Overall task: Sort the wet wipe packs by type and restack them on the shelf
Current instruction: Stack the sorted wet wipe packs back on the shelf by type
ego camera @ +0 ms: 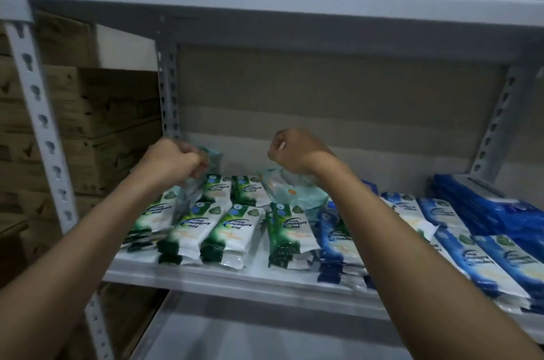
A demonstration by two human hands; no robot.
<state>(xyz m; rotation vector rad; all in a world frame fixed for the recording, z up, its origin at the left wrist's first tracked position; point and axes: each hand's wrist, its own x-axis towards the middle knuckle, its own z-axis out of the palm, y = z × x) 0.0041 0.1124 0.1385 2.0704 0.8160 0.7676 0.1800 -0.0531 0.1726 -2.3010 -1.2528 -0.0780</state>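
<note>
Left hand (pixel 173 163) grips a pale teal pack (pixel 210 159) at the rear left of the shelf (pixel 235 278), right hand (pixel 294 153) curled over another teal pack (pixel 294 190), grip unclear; recommend seating both squarely behind the green packs (pixel 226 230), clear of the blue packs (pixel 441 227).

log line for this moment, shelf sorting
left hand: grips pale teal pack | right hand: fist above teal pack | green packs left, blue packs right

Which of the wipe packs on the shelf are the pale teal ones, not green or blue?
Two: the pale teal pack the left hand grips at the back left, and the pale teal pack under the right hand.
</note>
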